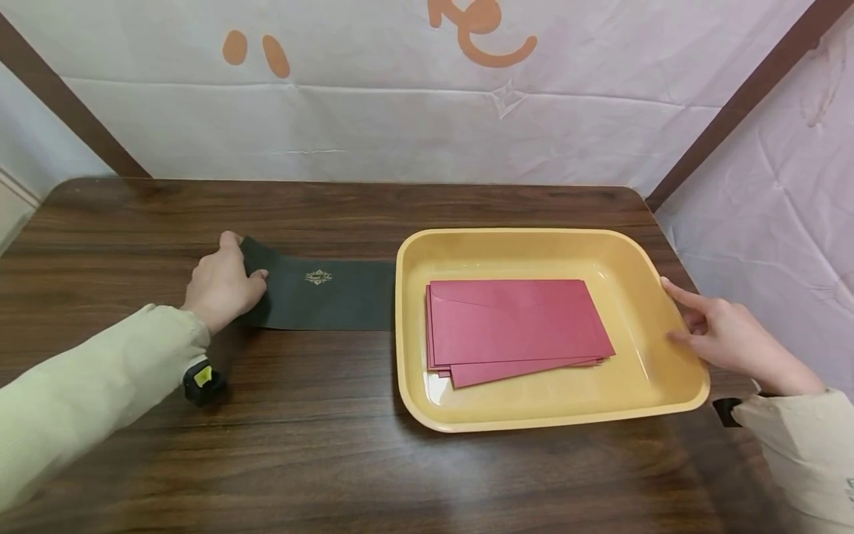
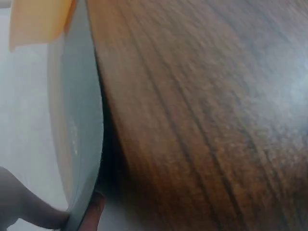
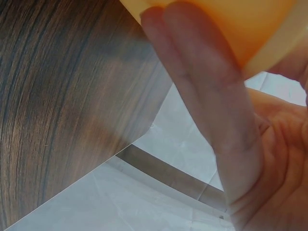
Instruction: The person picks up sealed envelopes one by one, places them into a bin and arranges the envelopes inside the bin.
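My left hand pinches the left end of a dark green paper sheet with a small gold printed emblem. That end is raised and bent; the sheet's right end is hidden by a yellow plastic tray. In the left wrist view the sheet curves up from the table between thumb and finger. My right hand grips the tray's right side, thumb on the inside of the wall. Its fingers lie against the tray's outside in the right wrist view. Inside the tray lies a loose stack of dark pink envelopes.
The dark wood-grain table has its far edge near a white cloth backdrop with orange print. Brown posts stand at the back corners. The tray's right side is close to the table's right edge.
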`<state>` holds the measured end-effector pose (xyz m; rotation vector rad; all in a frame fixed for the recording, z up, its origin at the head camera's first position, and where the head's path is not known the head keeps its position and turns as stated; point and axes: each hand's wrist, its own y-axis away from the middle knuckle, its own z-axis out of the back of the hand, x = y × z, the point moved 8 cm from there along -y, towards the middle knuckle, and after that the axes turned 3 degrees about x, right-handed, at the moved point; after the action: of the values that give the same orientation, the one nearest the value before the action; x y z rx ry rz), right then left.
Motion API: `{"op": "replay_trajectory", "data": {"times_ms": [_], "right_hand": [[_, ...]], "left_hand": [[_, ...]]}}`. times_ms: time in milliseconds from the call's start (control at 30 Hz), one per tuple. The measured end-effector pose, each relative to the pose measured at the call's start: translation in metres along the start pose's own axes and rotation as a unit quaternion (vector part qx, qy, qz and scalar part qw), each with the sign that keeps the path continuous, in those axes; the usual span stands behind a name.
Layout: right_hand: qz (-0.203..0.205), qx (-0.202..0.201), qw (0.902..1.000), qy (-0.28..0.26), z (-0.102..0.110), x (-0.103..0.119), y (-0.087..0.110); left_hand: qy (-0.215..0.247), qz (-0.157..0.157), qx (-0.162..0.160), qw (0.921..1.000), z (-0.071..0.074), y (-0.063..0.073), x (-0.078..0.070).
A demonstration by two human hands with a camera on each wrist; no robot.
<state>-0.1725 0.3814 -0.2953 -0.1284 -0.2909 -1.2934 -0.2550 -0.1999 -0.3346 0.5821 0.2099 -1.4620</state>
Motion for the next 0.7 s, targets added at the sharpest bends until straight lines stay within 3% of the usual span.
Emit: {"op": "replay_trajectory", "data": {"times_ms": [167, 267, 400, 700], "right_hand": [[0.008, -0.001, 1.0000, 0.006, 0.001, 0.002, -0.002], [0.010, -0.002, 0.9999, 0.012, 0.001, 0.003, -0.004], [0.008, -0.001, 0.9999, 0.010, 0.001, 0.004, -0.005], [0.006, -0.003, 0.9999, 0.009, 0.002, 0.003, -0.005]], "left_hand": [[0.040, 0.000, -0.014, 0.9991, 0.010, 0.002, 0.002], [0.076, -0.007, -0.044, 0.9961, 0.021, 0.003, 0.001], [0.116, -0.017, -0.095, 0.9886, 0.035, 0.007, -0.002], [0.164, 0.011, -0.187, 0.9685, 0.067, 0.012, -0.009]]}}
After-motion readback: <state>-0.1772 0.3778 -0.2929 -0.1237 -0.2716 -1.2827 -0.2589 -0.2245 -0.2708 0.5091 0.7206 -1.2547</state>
